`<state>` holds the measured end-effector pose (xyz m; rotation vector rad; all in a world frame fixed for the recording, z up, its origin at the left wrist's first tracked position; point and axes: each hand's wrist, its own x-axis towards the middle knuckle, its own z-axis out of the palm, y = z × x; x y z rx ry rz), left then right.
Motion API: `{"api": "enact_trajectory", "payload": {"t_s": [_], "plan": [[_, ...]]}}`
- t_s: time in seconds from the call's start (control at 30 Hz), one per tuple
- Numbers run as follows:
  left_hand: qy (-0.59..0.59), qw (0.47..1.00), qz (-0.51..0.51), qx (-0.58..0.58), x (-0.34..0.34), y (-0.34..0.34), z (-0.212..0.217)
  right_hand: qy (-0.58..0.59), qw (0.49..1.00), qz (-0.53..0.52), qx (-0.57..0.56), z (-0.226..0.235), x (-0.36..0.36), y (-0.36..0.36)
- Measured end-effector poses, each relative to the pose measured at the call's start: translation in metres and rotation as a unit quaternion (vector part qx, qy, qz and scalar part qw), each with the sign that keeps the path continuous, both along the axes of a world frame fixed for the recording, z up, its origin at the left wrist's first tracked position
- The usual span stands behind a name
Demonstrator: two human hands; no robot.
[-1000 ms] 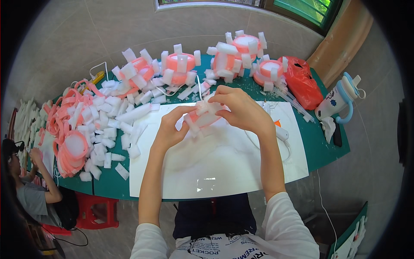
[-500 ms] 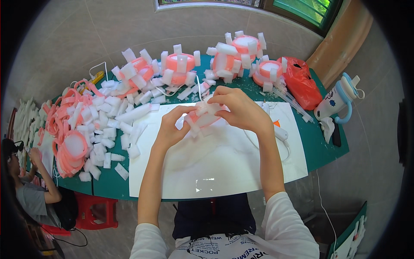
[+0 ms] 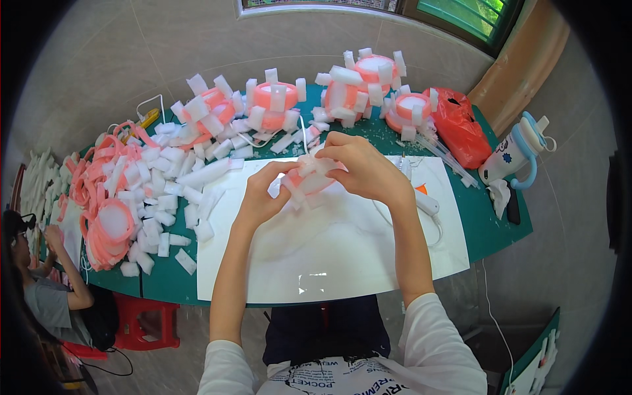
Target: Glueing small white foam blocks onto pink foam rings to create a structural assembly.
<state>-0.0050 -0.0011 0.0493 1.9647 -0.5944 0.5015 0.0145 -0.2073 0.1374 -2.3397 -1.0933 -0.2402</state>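
Between my hands, above the white board [image 3: 329,257], is a foam piece [image 3: 308,181] made of a pink band with white blocks on it. My left hand [image 3: 264,192] grips its left side, thumb and fingers closed on the edge. From the right, my right hand [image 3: 365,168] pinches a white block at its top, and its fingers hide part of the joint. A white glue gun [image 3: 426,203] with an orange part lies beside my right wrist, its cord curling over the board.
Loose white foam blocks [image 3: 158,171] and pink foam strips [image 3: 99,174] heap up at left. Finished-looking pink and white foam pieces [image 3: 275,97] line the back. A red plastic bag [image 3: 461,128], clear sticks [image 3: 454,161] and a tumbler [image 3: 513,155] stand right. Another person [image 3: 56,283] sits far left.
Hardly anything differs. My right hand has shifted very slightly at the top of the foam piece, while my left hand keeps its hold.
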Motion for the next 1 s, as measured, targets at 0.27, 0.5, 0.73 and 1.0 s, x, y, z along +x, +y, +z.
{"api": "enact_trajectory", "payload": {"t_s": [0.27, 0.5, 0.73, 1.0], "plan": [[-0.006, 1.0, 0.0, 0.0, 0.0, 0.001, 0.0, 0.008, 1.0, 0.003, 0.005, -0.001, 0.004, -0.002], [0.002, 1.0, -0.005, 0.003, -0.001, 0.001, 0.004, 0.031, 0.999, 0.035, 0.029, -0.002, 0.009, -0.01], [0.001, 1.0, -0.009, 0.002, -0.001, 0.003, 0.005, 0.004, 0.998, 0.034, 0.049, 0.001, 0.014, -0.008], [-0.006, 1.0, -0.003, 0.006, -0.002, 0.004, 0.007, 0.072, 0.978, -0.16, -0.117, -0.011, 0.032, -0.049]]}}
